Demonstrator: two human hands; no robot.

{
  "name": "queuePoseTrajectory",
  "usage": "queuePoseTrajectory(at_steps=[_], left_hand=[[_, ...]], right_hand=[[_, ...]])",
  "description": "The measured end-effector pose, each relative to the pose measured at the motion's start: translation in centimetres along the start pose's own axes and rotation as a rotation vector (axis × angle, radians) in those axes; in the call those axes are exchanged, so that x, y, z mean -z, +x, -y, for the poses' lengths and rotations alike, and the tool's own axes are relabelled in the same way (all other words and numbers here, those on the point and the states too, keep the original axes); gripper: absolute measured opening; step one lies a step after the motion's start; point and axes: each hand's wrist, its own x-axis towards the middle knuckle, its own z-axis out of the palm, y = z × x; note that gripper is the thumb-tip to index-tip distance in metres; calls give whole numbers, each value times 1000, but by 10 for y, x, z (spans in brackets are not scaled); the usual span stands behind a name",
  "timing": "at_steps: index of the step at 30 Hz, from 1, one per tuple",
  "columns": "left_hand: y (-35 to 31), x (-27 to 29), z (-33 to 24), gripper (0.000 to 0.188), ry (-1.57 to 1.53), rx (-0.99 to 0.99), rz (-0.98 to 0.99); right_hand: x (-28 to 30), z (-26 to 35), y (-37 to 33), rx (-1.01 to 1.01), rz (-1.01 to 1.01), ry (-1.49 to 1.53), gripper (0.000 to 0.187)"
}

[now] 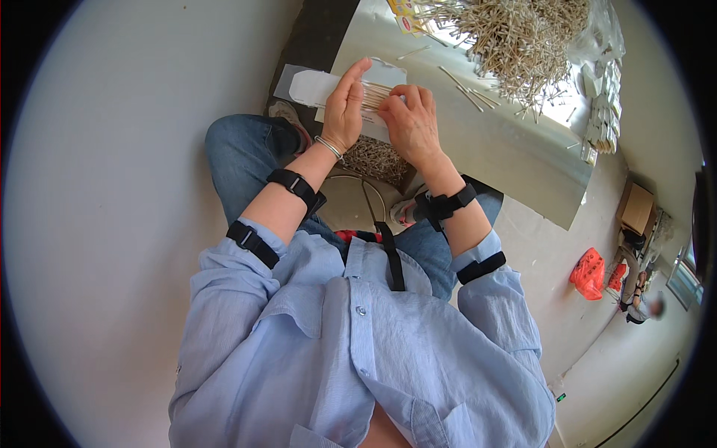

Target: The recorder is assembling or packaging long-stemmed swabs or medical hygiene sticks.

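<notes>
A white card or paper sleeve (310, 87) with a rounded end lies near the table's left edge. Beside it, a row of cotton swabs (375, 95) lies side by side between my hands. My left hand (346, 108) stands on edge across the card, its fingers stretched out along the swabs' left ends. Bent fingers of my right hand (412, 123) pinch at the right ends of the swabs. My right fingertips are partly hidden, so how many swabs they grip cannot be told.
A big heap of cotton swabs (523, 37) covers the far part of the metal-topped table (523, 160). A few loose swabs (470, 93) lie nearer. Stacked white packs (603, 112) line the right edge. Below my hands is a box of swabs (376, 158). A red bag (588, 274) sits on the floor.
</notes>
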Motion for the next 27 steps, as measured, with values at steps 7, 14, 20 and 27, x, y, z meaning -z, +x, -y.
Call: queuePoseTrajectory(at_steps=[7, 14, 20, 27], left_hand=[[0, 0, 2, 47, -27, -19, -5], [-1, -5, 2, 44, -16, -52, -114], [-1, -3, 0, 44, 14, -49, -95], [0, -5, 3, 43, 8, -55, -115]], right_hand=[[-6, -12, 29, -161, -132, -28, 10], [-22, -1, 19, -147, -212, -31, 16], [-22, 6, 13, -162, -238, -30, 12], [-19, 3, 22, -170, -84, -29, 9]])
